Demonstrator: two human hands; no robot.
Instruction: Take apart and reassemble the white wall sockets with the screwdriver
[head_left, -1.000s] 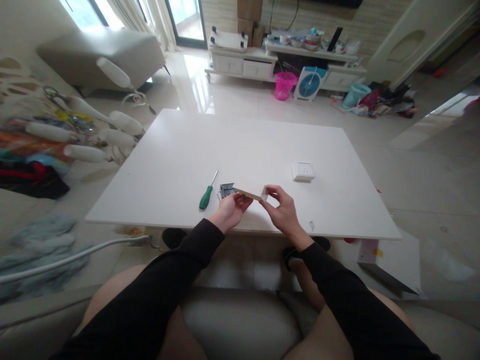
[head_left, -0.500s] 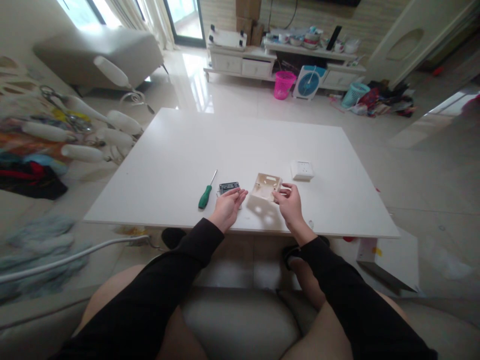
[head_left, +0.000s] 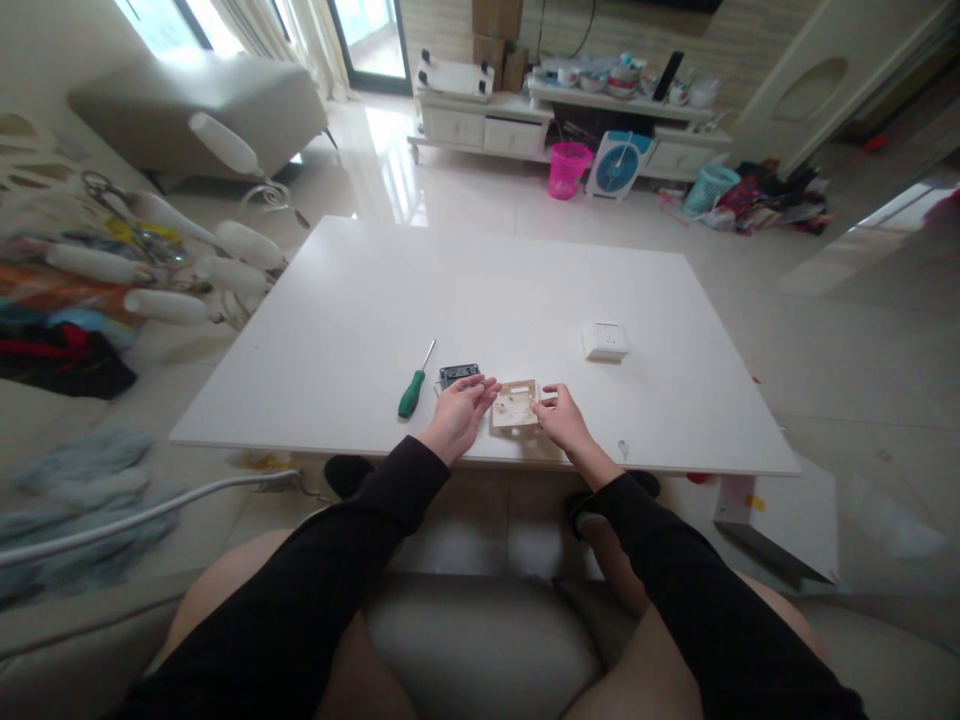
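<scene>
My right hand [head_left: 560, 415] pinches the right edge of a cream plastic socket back box [head_left: 514, 404], its hollow side facing up. The box is tilted just above the table near the front edge. My left hand [head_left: 461, 412] is beside the box's left side, fingers stretched out and palm turned partly up; whether something tiny lies in it I cannot make out. Partly hidden behind those fingers is a socket panel [head_left: 458, 373] with its dark back showing. A green-handled screwdriver [head_left: 410, 395] lies left of it, tip pointing away from me.
A white wall socket [head_left: 605, 341] on its box stands on the right of the white table [head_left: 420, 280]. A small clear piece [head_left: 622, 449] lies near the front edge. Past the table are a pink basket [head_left: 568, 170], a blue fan [head_left: 619, 165] and a low cabinet.
My right hand has brought the back box left and down, closer to the left hand, tilting it flatter. The left hand has hardly moved.
</scene>
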